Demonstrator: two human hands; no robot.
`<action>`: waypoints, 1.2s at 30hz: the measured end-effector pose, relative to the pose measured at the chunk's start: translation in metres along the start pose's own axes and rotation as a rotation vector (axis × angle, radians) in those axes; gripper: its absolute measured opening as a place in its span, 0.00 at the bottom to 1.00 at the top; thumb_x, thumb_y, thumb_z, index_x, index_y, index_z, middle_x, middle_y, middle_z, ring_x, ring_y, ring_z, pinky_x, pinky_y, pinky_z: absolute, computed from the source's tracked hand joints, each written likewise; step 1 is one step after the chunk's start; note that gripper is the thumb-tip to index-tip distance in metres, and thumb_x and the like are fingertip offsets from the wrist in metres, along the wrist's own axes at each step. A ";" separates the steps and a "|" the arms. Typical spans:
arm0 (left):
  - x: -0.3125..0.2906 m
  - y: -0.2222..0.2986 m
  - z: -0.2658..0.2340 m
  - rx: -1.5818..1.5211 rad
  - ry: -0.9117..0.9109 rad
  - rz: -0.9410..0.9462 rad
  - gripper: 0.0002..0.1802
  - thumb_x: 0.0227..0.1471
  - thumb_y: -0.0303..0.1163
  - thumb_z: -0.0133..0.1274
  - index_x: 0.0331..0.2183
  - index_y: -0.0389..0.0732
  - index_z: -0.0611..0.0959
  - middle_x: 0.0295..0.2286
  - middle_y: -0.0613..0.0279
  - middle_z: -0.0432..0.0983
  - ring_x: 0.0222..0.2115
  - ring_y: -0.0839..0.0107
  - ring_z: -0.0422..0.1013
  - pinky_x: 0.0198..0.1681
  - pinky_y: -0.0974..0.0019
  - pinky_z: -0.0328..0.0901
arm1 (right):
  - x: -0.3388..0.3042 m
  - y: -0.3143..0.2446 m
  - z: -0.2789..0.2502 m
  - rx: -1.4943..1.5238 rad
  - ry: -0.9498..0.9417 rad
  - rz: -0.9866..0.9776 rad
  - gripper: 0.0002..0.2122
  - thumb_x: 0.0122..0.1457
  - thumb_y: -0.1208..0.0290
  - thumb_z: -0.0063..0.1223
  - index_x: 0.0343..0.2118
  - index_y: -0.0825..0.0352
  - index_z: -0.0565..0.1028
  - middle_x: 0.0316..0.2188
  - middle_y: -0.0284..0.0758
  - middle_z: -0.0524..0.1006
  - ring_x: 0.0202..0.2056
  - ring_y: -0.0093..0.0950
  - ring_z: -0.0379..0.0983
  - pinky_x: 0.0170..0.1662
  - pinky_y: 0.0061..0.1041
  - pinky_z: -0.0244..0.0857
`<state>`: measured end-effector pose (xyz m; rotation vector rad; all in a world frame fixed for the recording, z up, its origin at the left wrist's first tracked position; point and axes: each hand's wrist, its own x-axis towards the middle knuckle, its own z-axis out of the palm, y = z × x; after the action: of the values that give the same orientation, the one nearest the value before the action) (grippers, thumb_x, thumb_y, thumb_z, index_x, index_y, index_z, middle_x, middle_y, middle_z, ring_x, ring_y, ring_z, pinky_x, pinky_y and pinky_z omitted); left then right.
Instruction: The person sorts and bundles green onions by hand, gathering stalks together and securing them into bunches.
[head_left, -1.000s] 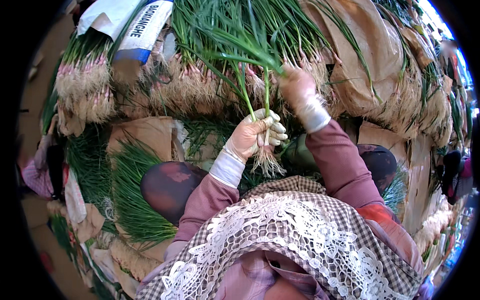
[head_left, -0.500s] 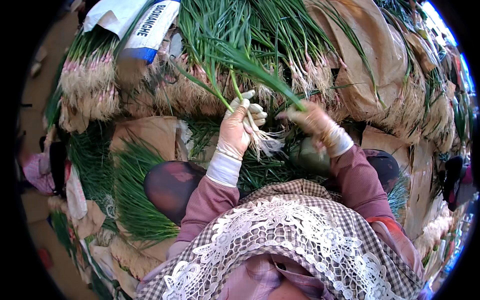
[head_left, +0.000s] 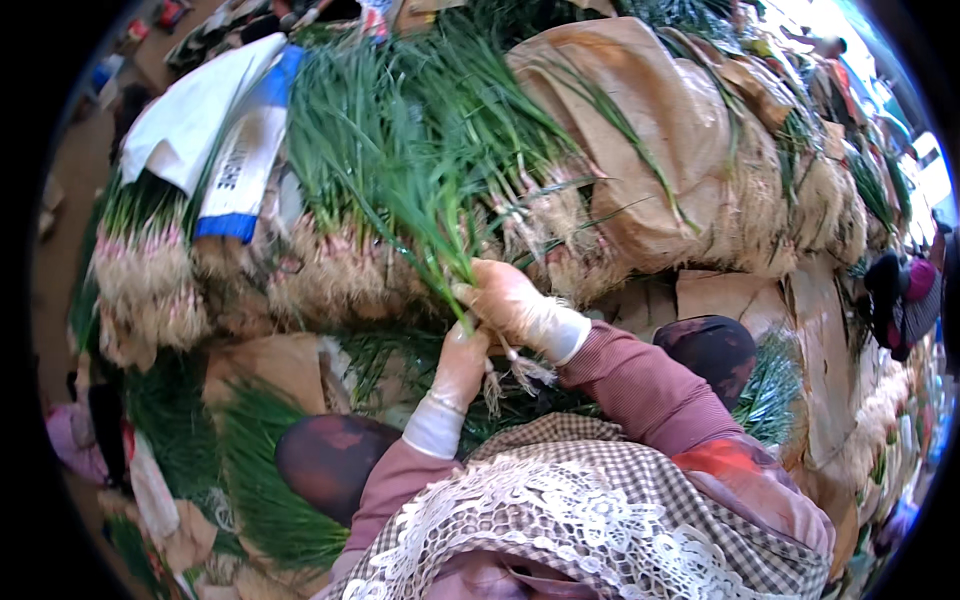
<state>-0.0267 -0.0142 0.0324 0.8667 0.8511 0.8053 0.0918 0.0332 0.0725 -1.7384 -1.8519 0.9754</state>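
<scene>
Both my hands, in thin pale gloves, meet in front of my knees around a few spring onions [head_left: 455, 245]. My left hand [head_left: 459, 370] is closed on them low down, near the white roots [head_left: 526, 370] that hang below the hands. Just above it, my right hand [head_left: 505, 300] is closed around the green stalks. The leaves point up and away from me, overlapping a large pile of spring onions [head_left: 400, 110] with pinkish bulbs and long pale roots. My fingertips partly hide one another.
Brown paper [head_left: 640, 130] covers part of the pile at right. A white and blue sack [head_left: 245, 165] lies over it at left. Loose green leaves [head_left: 265, 470] lie beside my left knee [head_left: 335, 465]. Other people sit at the far left and right edges.
My right hand has moved left and down to join the left hand, bringing its stalks together with the left hand's spring onions. The view has shifted, so the pile appears lower and further left.
</scene>
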 end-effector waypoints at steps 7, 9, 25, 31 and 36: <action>-0.008 0.044 -0.026 0.020 0.104 0.287 0.17 0.58 0.38 0.37 0.41 0.35 0.71 0.21 0.58 0.74 0.11 0.82 0.63 0.12 0.83 0.54 | -0.011 0.041 -0.140 0.792 0.459 -0.430 0.11 0.51 0.78 0.49 0.39 0.68 0.72 0.32 0.35 0.74 0.33 0.21 0.68 0.39 0.18 0.63; -0.006 0.044 -0.031 -0.095 0.104 0.351 0.16 0.58 0.37 0.37 0.41 0.36 0.71 0.20 0.57 0.74 0.11 0.82 0.63 0.11 0.83 0.53 | -0.009 0.062 -0.207 0.376 0.709 -0.179 0.06 0.53 0.75 0.48 0.34 0.65 0.74 0.23 0.27 0.74 0.26 0.16 0.67 0.29 0.16 0.60; 0.012 0.032 -0.039 -0.190 0.241 0.152 0.15 0.57 0.35 0.40 0.41 0.37 0.73 0.18 0.63 0.72 0.11 0.81 0.62 0.11 0.81 0.54 | -0.049 0.171 -0.318 0.350 0.666 0.058 0.11 0.53 0.63 0.51 0.29 0.67 0.75 0.21 0.28 0.74 0.19 0.18 0.68 0.22 0.17 0.64; 0.022 0.025 -0.054 -0.304 0.051 0.107 0.21 0.56 0.40 0.41 0.46 0.37 0.69 0.23 0.64 0.72 0.14 0.81 0.61 0.12 0.81 0.54 | -0.272 0.175 -0.322 0.389 1.280 0.060 0.05 0.56 0.69 0.48 0.31 0.65 0.71 0.16 0.22 0.62 0.14 0.11 0.54 0.15 0.10 0.48; 0.033 0.017 -0.058 -0.233 0.118 0.059 0.21 0.55 0.42 0.41 0.45 0.37 0.70 0.24 0.64 0.72 0.15 0.80 0.62 0.13 0.80 0.56 | -0.405 0.243 -0.215 0.381 1.712 0.503 0.09 0.54 0.62 0.48 0.26 0.62 0.70 0.13 0.21 0.61 0.12 0.14 0.55 0.14 0.13 0.47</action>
<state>-0.0669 0.0388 0.0154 0.6450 0.8189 0.9943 0.4663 -0.3253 0.1038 -1.7123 -0.1326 -0.2126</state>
